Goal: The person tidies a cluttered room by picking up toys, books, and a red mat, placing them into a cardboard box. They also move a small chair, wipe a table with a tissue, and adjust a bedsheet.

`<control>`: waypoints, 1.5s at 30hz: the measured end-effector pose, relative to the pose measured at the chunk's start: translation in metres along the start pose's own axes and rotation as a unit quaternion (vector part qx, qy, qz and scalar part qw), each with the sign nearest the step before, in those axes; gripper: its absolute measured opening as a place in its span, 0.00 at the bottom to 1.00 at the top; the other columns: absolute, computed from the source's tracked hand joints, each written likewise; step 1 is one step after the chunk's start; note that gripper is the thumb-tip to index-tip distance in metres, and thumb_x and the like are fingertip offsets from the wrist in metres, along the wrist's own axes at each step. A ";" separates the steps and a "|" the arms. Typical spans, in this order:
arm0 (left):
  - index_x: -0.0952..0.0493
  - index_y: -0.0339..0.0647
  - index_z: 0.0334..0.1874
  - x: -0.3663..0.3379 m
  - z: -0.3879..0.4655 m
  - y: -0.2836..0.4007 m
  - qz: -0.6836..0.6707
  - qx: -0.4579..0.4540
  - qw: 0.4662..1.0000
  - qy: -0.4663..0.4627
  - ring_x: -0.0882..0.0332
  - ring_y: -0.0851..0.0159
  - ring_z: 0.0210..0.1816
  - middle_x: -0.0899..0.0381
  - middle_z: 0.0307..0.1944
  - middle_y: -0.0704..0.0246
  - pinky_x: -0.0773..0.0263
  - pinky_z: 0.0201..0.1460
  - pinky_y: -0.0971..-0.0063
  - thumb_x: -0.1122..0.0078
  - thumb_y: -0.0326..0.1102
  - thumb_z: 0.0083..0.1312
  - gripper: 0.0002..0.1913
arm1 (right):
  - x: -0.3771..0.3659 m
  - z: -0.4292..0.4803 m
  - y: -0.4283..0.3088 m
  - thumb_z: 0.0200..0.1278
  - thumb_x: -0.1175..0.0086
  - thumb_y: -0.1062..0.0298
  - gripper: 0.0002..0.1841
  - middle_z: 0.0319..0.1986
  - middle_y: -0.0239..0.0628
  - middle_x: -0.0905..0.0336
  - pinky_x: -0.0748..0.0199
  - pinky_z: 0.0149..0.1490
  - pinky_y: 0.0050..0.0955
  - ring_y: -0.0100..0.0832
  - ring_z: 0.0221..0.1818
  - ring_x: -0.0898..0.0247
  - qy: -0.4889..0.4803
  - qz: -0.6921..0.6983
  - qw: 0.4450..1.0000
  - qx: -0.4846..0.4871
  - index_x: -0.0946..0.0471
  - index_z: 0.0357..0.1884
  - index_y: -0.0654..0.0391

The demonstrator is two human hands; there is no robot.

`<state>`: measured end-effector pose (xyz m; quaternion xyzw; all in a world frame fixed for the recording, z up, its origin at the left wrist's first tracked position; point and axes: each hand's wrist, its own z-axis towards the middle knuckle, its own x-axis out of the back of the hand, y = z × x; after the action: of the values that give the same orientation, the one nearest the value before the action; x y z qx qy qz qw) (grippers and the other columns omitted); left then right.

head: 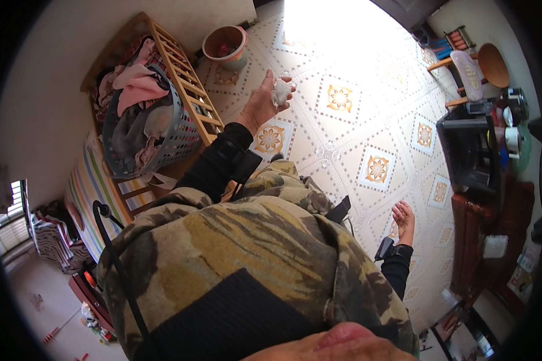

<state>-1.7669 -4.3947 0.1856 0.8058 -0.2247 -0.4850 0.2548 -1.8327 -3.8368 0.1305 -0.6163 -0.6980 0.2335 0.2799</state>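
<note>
A crumpled white tissue (pixel 280 92) lies in my left hand (pixel 261 101), held against the fingers with the arm stretched out over the tiled floor. Just beyond that hand stands a round bucket (pixel 229 58) with some reddish stuff inside. My right hand (pixel 404 221) hangs out to the right above the floor, its fingers loosely bent and apart with nothing in them. Both wrists carry black strapped devices, and a camouflage jacket (pixel 253 230) covers my body.
To the left, a grey plastic laundry basket (pixel 171 135) heaped with clothes sits against a slatted wooden frame (pixel 194 85). A black cabinet-like box (pixel 467 153), a wooden stool (pixel 494 65) and brown furniture (pixel 472 243) line the right side. Bright light falls on the patterned floor (pixel 327 151).
</note>
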 end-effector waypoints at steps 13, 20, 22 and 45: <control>0.40 0.36 0.53 0.075 0.165 0.088 0.039 -0.003 0.998 0.042 0.30 0.67 0.45 0.31 0.47 0.61 0.32 0.45 0.76 0.50 0.36 0.61 0.20 | -0.100 0.091 -0.126 0.51 0.46 0.59 0.24 0.45 0.36 0.28 0.32 0.42 0.22 0.31 0.42 0.28 0.020 -0.038 0.994 -0.100 0.33 0.51 0.56; 0.34 0.44 0.47 0.048 0.274 0.136 0.137 0.078 0.987 0.023 0.28 0.72 0.44 0.27 0.43 0.68 0.32 0.45 0.78 0.55 0.42 0.64 0.14 | -0.188 0.134 -0.234 0.54 0.48 0.63 0.20 0.39 0.30 0.28 0.34 0.34 0.15 0.22 0.36 0.27 -0.088 -0.120 0.988 -0.035 0.34 0.50 0.56; 0.35 0.44 0.47 0.018 0.312 0.124 0.138 0.085 0.986 -0.026 0.28 0.70 0.46 0.27 0.44 0.66 0.32 0.45 0.76 0.57 0.41 0.64 0.13 | -0.210 0.149 -0.265 0.52 0.47 0.66 0.22 0.41 0.34 0.29 0.32 0.36 0.17 0.23 0.38 0.28 -0.099 -0.158 0.982 -0.015 0.34 0.51 0.59; 0.44 0.42 0.57 -0.507 0.488 -0.122 0.103 0.355 0.845 -0.386 0.34 0.63 0.51 0.33 0.49 0.64 0.40 0.56 0.66 0.58 0.61 0.60 0.33 | -0.054 0.276 -0.457 0.41 0.46 0.78 0.26 0.51 0.35 0.39 0.35 0.53 0.31 0.39 0.54 0.41 0.168 -0.252 0.798 0.522 0.34 0.48 0.54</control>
<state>-2.4075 -4.0862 0.2516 0.5613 -0.5435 -0.6148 -0.1078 -2.3492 -3.9454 0.2286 -0.2088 -0.5432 0.3767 0.7207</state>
